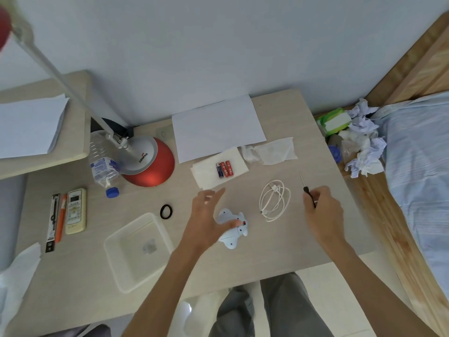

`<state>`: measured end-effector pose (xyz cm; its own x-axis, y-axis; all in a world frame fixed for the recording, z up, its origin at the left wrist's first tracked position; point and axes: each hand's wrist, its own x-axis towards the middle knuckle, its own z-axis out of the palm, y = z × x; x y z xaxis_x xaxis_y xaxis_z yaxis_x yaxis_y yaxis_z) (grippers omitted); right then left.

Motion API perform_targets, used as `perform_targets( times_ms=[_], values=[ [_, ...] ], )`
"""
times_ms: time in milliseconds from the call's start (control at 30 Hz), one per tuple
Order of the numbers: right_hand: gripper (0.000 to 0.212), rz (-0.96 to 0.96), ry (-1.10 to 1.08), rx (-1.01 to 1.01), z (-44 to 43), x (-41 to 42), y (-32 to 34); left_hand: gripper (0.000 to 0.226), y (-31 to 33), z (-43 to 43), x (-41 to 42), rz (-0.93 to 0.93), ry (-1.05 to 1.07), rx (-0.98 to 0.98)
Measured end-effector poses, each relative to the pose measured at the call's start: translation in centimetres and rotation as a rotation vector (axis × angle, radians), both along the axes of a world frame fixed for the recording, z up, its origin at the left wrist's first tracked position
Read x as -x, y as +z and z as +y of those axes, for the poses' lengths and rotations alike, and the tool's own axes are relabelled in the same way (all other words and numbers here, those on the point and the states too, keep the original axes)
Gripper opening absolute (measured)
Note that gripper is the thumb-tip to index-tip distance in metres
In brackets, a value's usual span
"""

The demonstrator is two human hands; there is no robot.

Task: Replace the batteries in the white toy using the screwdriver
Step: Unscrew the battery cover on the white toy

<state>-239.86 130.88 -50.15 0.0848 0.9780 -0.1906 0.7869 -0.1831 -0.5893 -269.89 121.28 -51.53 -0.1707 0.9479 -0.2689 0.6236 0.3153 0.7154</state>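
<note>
The white toy (232, 233) lies flat on the desk with a small red switch showing on it. My left hand (209, 215) hovers over its left side, fingers spread, thumb touching the toy near the switch. My right hand (322, 210) is closed around the black handle of the screwdriver (305, 188), whose thin metal shaft points away from me. Three batteries (224, 169), one blue and two red, lie side by side on a white tissue (206, 173) behind the toy.
A coiled white cable (274, 201) lies between my hands. A clear plastic tray (136, 249) and black hair tie (166, 211) are to the left. A red lamp base (150, 164), water bottle (103, 161), remote (76, 211), paper sheet (217, 127) and crumpled tissues (362, 142) surround the area.
</note>
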Motion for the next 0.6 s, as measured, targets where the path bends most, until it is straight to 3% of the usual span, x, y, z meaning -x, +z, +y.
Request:
perform_targets(
  times_ms=[100, 267, 600],
  values=[
    [0.016, 0.082, 0.062, -0.046, -1.0, 0.9, 2.4, 0.102, -1.2, -2.7, -1.2, -0.036, -0.033, 0.103],
    [0.009, 0.143, 0.278, -0.083, -2.9, 3.3, 5.2, 0.093, -3.3, -4.2, -2.2, -0.071, -0.02, 0.113],
    [0.004, -0.002, 0.598, -0.105, -5.3, 6.4, 5.1, 0.08, -4.5, -3.7, -2.3, -0.085, -0.018, 0.097]
  ],
)
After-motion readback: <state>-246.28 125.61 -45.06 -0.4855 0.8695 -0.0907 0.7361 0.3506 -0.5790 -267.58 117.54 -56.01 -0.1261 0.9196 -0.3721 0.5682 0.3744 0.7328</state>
